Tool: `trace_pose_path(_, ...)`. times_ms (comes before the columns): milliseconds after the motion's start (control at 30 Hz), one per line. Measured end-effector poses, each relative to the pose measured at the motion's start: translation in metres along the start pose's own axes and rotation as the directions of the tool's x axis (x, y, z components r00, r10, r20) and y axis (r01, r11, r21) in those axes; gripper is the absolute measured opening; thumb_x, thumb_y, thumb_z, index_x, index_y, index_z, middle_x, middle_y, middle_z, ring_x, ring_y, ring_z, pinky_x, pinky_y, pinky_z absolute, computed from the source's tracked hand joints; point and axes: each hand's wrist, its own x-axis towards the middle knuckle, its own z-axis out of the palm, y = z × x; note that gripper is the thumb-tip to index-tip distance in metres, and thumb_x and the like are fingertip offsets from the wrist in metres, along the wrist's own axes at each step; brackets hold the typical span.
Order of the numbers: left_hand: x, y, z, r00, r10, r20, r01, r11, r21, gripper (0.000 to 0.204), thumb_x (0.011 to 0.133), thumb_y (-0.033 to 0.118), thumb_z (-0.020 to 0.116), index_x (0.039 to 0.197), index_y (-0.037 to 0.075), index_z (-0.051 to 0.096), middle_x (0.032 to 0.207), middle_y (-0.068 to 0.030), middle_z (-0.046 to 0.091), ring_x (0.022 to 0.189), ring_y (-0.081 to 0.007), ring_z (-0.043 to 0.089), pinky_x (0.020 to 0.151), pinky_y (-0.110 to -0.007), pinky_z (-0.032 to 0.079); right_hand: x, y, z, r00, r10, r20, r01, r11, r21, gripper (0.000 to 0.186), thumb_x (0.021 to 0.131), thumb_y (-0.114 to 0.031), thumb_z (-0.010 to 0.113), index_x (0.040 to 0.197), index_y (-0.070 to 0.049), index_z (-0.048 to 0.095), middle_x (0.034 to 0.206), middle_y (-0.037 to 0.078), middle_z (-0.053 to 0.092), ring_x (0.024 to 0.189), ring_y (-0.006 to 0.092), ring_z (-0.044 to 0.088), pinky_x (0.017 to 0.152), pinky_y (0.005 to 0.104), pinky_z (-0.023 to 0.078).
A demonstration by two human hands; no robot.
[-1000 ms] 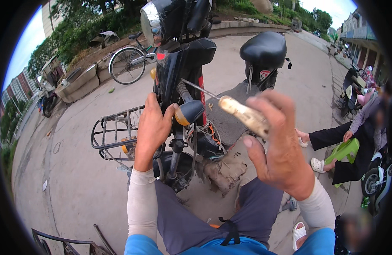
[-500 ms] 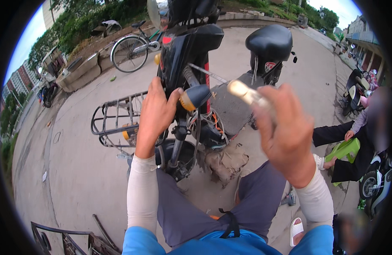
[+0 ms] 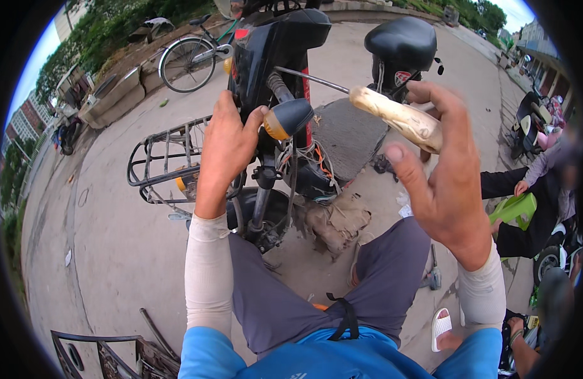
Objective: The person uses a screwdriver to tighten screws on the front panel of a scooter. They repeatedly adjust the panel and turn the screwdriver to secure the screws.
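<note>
A black electric scooter [image 3: 282, 31] stands before me, its front panel facing me. My left hand [image 3: 230, 144] grips the edge of that panel, thumb beside a dark turn signal [image 3: 291, 115] with an amber lens. My right hand [image 3: 440, 183] loosely holds a screwdriver [image 3: 395, 117] by its pale, worn handle, thumb lifted away from it and fingers curled around. The shaft runs left to the panel just above the signal's corrugated stalk [image 3: 280, 87]; the tip's exact seat is too small to tell. Loose wires [image 3: 316, 161] hang below.
A wire basket [image 3: 168, 158] is at left, the footboard [image 3: 345, 129] behind. A power tool [image 3: 434, 276] lies by my leg, a metal frame [image 3: 95, 338] at lower left. A seated person [image 3: 518, 189] with a green stool [image 3: 518, 208] and parked scooters are at right; a bicycle [image 3: 187, 63] stands behind.
The scooter and my hands sit higher in the picture. My right hand has shifted right with the screwdriver, whose shaft is now flatter; my left hand stays on the panel.
</note>
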Motion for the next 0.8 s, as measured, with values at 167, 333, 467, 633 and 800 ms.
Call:
trace_pose_path(167,0.001,0.005,0.0,1.0,-0.01,0.006,0.01,1.0,0.023,0.058,0.102,0.04,0.072,0.124,-0.01,0.052,0.126,-0.0385,0.065,0.117,-0.058,0.064,0.099,-0.056,0.051,0.0,0.0,0.003,0.982,-0.187,-0.005,0.176,0.934,-0.311,0.026,0.107,-0.013,0.07,0.129,0.002,0.065,0.093,0.013,0.066,0.077,0.0192,0.063,0.072,0.0332,0.052)
trace_pose_path(333,-0.001,0.0,0.001,1.0,0.0,-0.011,0.0,0.999,0.04,0.057,0.103,0.04,0.072,0.124,-0.01,0.052,0.126,-0.0386,0.065,0.116,-0.0588,0.063,0.098,-0.058,0.05,0.004,-0.008,0.001,0.996,0.088,0.003,-0.088,0.995,0.038,0.029,0.105,-0.009,0.069,0.132,0.001,0.065,0.094,0.013,0.065,0.074,0.0239,0.06,0.066,0.0331,0.05)
trace_pose_path(467,0.001,0.0,0.003,1.0,0.008,-0.019,-0.008,0.999,0.034,0.056,0.103,0.04,0.071,0.123,-0.009,0.052,0.126,-0.0388,0.064,0.115,-0.0589,0.063,0.097,-0.058,0.05,0.003,0.008,0.006,0.943,-0.332,0.026,0.332,0.932,-0.147,0.031,0.11,-0.015,0.067,0.135,0.002,0.062,0.092,0.009,0.065,0.077,0.0135,0.058,0.064,0.0293,0.047)
trace_pose_path(633,0.0,0.0,0.004,0.999,0.043,-0.024,-0.041,0.998,0.052,0.056,0.104,0.039,0.07,0.124,-0.01,0.051,0.127,-0.039,0.065,0.115,-0.0591,0.063,0.097,-0.058,0.051,-0.005,-0.025,-0.005,0.893,0.431,0.131,-0.449,0.876,0.176,0.035,0.106,-0.01,0.072,0.136,0.002,0.061,0.097,0.01,0.068,0.079,0.0131,0.059,0.066,0.031,0.05)
trace_pose_path(800,-0.001,0.002,0.003,0.999,0.025,-0.027,-0.024,0.999,0.046,0.055,0.104,0.038,0.07,0.126,-0.009,0.051,0.127,-0.0391,0.064,0.115,-0.0599,0.063,0.097,-0.059,0.051,-0.006,0.005,-0.001,0.985,-0.148,0.09,0.159,0.979,-0.129,0.033,0.101,-0.009,0.077,0.131,0.0,0.066,0.106,0.016,0.067,0.084,0.0244,0.069,0.069,0.0358,0.054)
